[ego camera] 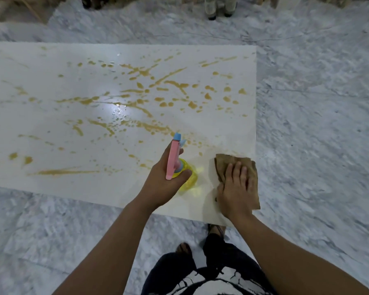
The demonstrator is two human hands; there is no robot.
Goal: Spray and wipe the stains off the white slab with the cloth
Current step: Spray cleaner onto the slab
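Head view shows me bent over the white slab (51, 116), which lies flat on the grey marble floor (317, 124). My left hand (162, 184) has its fingers wrapped tight around the neck of a yellow spray bottle (189, 177) with a pink trigger head, nozzle aimed forward over the slab. My right hand (235, 188) lies flat, fingers spread and pressing down on the brown cloth (251, 167) at the slab's near right corner; it grips nothing, it only pins the cloth.

Orange-brown stains (141, 90) cover most of the slab, from the far edge to just ahead of the bottle. Only the patch around the cloth looks clean, and a few clear droplets glint near the middle. I judge the job barely begun: spraying and wiping, corner first.

Next I need to wet the stains just ahead of the nozzle, then slide the cloth left and forward into them with steady pressure.
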